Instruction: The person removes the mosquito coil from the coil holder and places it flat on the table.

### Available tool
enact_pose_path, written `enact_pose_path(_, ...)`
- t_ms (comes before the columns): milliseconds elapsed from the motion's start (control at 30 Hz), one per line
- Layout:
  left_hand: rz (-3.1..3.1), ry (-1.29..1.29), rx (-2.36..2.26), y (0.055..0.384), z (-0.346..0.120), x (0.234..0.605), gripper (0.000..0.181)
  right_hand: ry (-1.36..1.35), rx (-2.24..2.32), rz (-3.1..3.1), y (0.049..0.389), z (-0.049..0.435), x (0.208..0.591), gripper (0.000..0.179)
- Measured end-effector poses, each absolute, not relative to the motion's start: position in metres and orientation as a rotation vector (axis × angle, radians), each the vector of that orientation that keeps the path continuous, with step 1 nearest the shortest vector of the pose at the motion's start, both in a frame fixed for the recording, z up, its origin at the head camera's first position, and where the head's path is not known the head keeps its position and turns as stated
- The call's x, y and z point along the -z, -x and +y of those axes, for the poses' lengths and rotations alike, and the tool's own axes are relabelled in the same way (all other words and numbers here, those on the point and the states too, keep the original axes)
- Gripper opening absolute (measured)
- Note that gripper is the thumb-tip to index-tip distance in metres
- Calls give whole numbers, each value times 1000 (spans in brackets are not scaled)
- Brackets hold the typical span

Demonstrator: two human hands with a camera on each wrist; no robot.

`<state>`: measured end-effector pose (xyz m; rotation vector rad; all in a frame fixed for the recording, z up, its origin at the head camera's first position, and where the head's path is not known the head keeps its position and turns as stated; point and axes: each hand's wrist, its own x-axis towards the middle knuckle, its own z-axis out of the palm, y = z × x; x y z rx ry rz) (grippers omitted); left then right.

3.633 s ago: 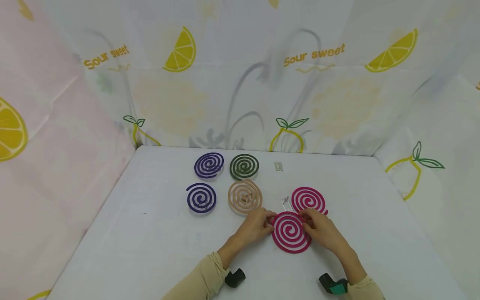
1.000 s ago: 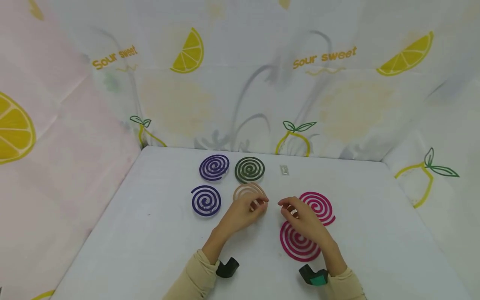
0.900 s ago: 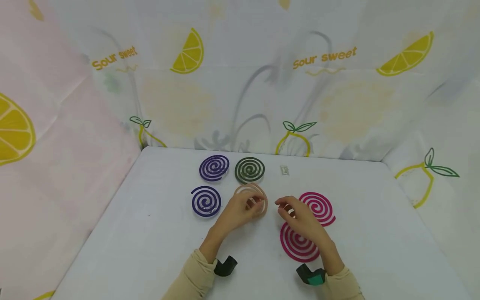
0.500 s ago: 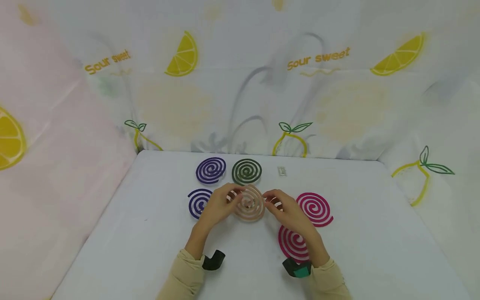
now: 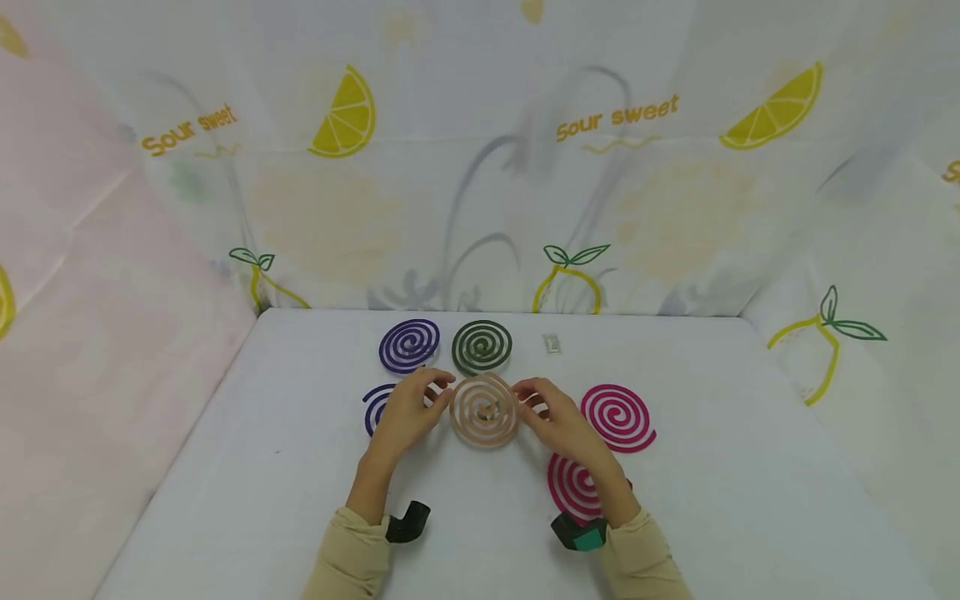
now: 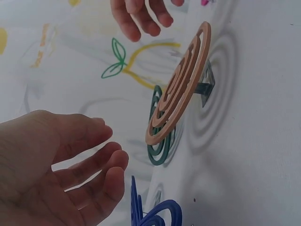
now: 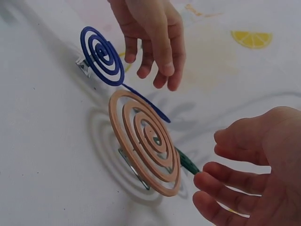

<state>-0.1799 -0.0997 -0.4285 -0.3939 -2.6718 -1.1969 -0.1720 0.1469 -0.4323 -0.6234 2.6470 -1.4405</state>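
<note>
Altogether one tan coil (image 5: 484, 410) between two hands (image 5: 405, 414) (image 5: 558, 423), fingers (image 7: 225, 176) loosely apart; two blue coils (image 5: 409, 346) (image 5: 377, 408), one green (image 5: 482, 347), two pink (image 5: 617, 417) (image 5: 574, 483).

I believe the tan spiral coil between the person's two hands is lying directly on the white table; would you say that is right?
Not quite: the tan spiral coil is between the left hand and the right hand, but it is raised off the white table on a small stand, as the left wrist view shows.
</note>
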Motion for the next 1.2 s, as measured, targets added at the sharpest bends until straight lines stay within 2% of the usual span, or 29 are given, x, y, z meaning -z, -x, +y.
enact_pose_path(400,-2709,369,1178,183,-97,436,20,572,1434,2610,174,148,438,39)
enact_pose_path(767,-2776,304,1191,183,-95,440,37,445,1414,2531,173,148,447,50)
enact_pose_path(1200,-2786,288,1279,183,-91,447,36,359,1311,2550,173,143,452,54)
